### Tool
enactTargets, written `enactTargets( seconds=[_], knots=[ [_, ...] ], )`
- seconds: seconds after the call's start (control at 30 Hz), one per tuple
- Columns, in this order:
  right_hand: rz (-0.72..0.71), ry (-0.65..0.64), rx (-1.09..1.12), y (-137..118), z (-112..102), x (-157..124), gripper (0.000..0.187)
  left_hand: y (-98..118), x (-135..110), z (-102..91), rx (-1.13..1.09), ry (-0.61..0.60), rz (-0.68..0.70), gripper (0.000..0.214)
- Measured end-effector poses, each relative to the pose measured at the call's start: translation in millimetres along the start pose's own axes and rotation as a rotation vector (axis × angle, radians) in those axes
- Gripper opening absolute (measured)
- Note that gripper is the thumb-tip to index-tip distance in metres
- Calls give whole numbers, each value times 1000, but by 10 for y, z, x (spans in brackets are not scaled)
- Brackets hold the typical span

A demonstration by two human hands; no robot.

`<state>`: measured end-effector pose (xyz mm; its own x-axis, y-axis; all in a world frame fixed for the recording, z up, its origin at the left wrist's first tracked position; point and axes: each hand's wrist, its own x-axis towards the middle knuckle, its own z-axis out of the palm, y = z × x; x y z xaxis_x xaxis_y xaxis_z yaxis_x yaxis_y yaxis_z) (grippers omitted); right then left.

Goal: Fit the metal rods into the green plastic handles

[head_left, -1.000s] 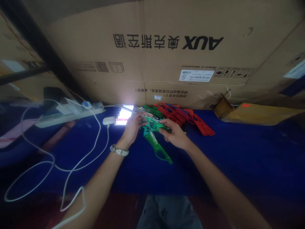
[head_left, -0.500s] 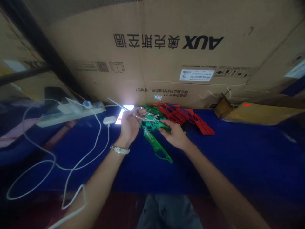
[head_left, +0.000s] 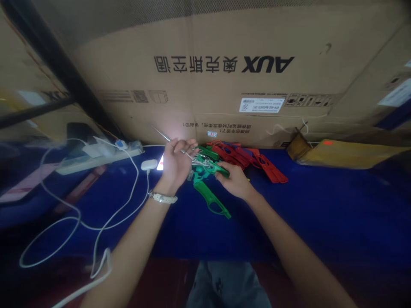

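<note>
My left hand [head_left: 176,164] is closed on a slim metal rod-like tool [head_left: 162,134], its thin end slanting up and left; what kind it is cannot be made out. My right hand [head_left: 236,182] pinches a green plastic casing [head_left: 221,170], shaped like the handle half of a long-nosed lighter, between thumb and fingers. Thin pale wire or metal parts [head_left: 205,161] lie between the hands, over the green pieces. Another green casing [head_left: 212,199] with a finger loop lies on the table just below. Behind the right hand is a pile of red casings [head_left: 269,167].
A blue-covered table [head_left: 308,214] holds everything. A lit phone [head_left: 160,162], a white charger [head_left: 149,164], looping white cables [head_left: 131,192] and a power strip [head_left: 99,158] are on the left. Yellow wrapping [head_left: 349,154] lies right. A large cardboard box [head_left: 205,85] stands behind.
My left hand has turned over somewhat and its fingers have lifted, with the metal tool shifting slightly right. It now covers more of the phone. My right hand stays on the green casing.
</note>
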<state>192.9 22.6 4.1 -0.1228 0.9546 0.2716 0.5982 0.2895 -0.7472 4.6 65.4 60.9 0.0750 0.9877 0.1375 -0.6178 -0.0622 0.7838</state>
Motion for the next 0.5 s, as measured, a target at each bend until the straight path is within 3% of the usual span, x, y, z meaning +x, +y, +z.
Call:
enactTargets(
  seconds=[0.2,0.3,0.4,0.5],
  knots=[
    [16,28,116,41,-45,22,18,16,-32,195,84,-20,1,38],
    [77,7,287,46,-65,36,15,-53,-79,256,182,-105,53,39],
    [161,-11,505,16,-83,50,20,-167,-108,242,345,-183,172,42],
    [179,-11,664,-44,-114,50,27,-292,-83,152,486,-159,240,44]
  ],
)
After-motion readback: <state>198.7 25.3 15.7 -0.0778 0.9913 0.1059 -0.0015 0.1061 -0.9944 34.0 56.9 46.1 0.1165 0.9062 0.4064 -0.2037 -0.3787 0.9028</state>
